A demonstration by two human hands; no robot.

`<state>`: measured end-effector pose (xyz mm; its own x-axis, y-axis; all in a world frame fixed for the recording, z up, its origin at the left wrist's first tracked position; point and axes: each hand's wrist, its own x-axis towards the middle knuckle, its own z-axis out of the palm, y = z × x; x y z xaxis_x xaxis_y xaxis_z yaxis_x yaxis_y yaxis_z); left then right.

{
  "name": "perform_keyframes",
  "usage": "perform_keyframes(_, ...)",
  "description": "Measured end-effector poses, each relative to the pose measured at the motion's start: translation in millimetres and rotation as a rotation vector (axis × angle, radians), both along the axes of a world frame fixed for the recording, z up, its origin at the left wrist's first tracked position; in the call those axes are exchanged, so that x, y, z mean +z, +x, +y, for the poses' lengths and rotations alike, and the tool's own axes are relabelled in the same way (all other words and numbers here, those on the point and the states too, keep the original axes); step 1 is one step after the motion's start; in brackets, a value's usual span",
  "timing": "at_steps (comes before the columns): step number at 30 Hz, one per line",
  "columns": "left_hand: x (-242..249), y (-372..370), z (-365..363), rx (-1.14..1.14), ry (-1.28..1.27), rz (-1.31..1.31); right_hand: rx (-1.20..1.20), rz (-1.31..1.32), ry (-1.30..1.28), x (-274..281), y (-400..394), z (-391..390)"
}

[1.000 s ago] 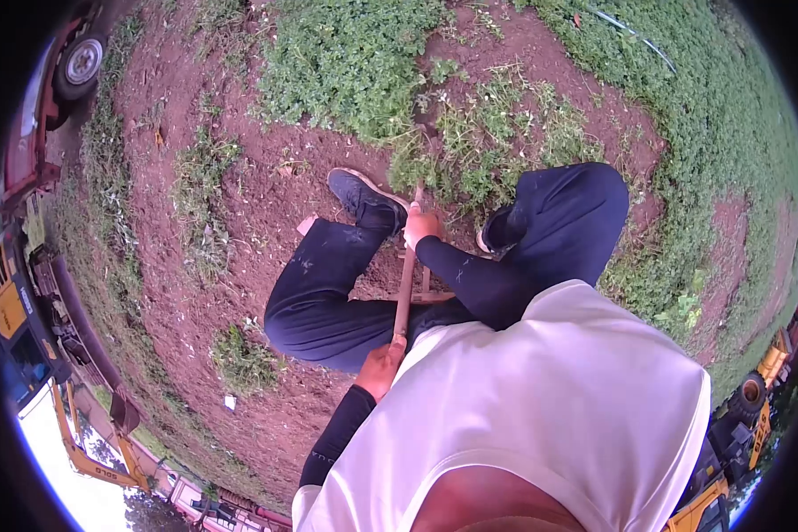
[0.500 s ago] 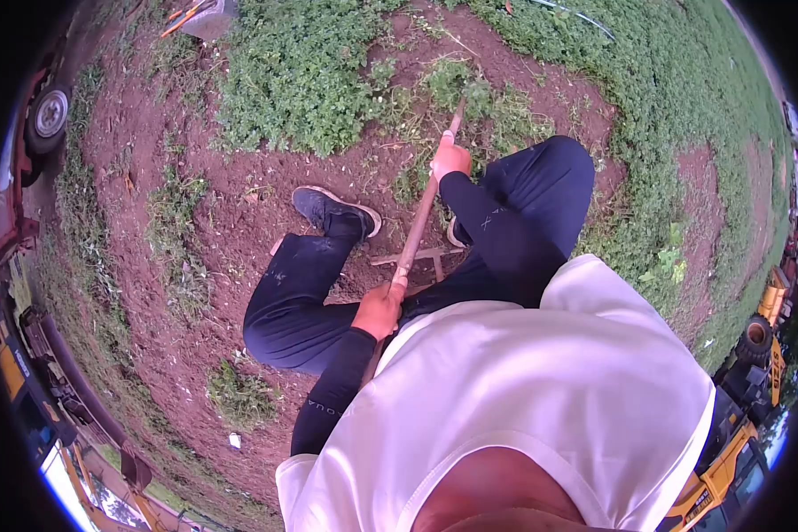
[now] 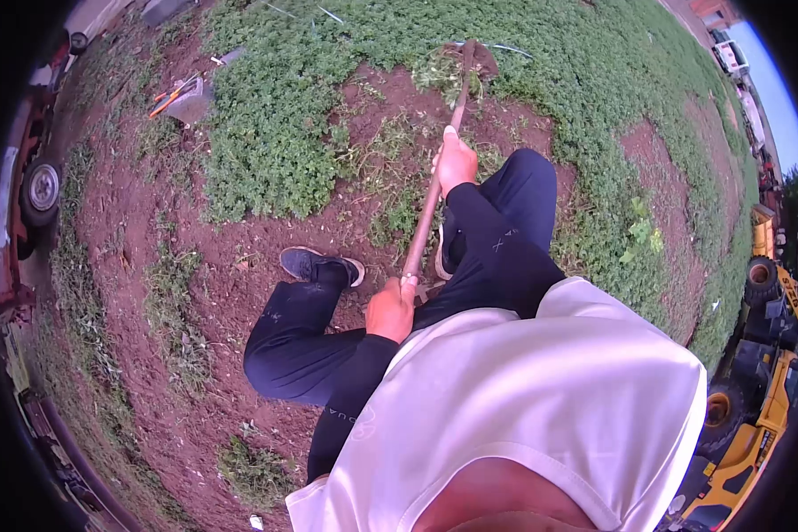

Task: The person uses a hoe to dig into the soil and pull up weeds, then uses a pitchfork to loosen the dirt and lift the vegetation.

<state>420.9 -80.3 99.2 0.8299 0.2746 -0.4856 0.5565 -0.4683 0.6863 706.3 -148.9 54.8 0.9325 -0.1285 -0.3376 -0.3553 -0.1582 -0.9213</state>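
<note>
While gripping the wooden-handled hoe [image 3: 428, 213] tightly with left hand [image 3: 390, 310] just beyond the white T-shirt [image 3: 541, 381] — also clamping right hand [image 3: 457, 164] around it farther from that T-shirt, with brown blade [image 3: 485, 62] farthest away, near leafy plants [image 3: 563, 71].

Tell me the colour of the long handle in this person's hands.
Reddish brown; the handle shows best in the head view.

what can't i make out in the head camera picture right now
All in the head view:
Near end of the handle: hidden by the left hand.
Exact shape of the tool head: small, tangled with weeds.
Orange-handled items: too small to identify.
Red vehicle: cut off by the picture's dark left edge.
</note>
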Motion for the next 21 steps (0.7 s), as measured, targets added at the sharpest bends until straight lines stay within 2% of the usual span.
perform_keyframes(1,1,2,-2,0.045,0.01,-0.032,-0.037,-0.008,0.225,16,-8,-4)
perform_keyframes(2,2,11,-3,0.04,0.014,-0.059,-0.039,-0.036,0.23,20,1,-3)
perform_keyframes(4,7,17,-5,0.083,0.119,-0.135,-0.042,0.17,0.548,23,2,-1)
perform_keyframes(5,16,17,-5,0.097,0.125,-0.131,-0.085,0.162,0.572,32,2,-1)
perform_keyframes(8,23,16,3,0.103,0.072,-0.133,-0.018,0.093,0.58,39,6,3)
perform_keyframes(9,23,18,0,0.119,0.088,-0.139,0.003,0.2,0.618,35,9,5)
perform_keyframes(12,-6,24,8,0.165,-0.029,-0.162,0.033,0.277,0.622,4,14,21)
perform_keyframes(13,-19,25,11,0.264,-0.312,-0.084,0.032,0.321,0.61,-14,6,24)
perform_keyframes(14,-24,26,15,0.285,-0.312,-0.056,0.049,0.355,0.499,-32,5,35)
perform_keyframes(16,-34,38,26,0.428,-0.674,0.17,0.046,0.365,0.328,-83,6,62)
perform_keyframes(21,-86,64,54,0.627,-0.815,0.351,0.114,0.501,-0.046,-203,5,123)
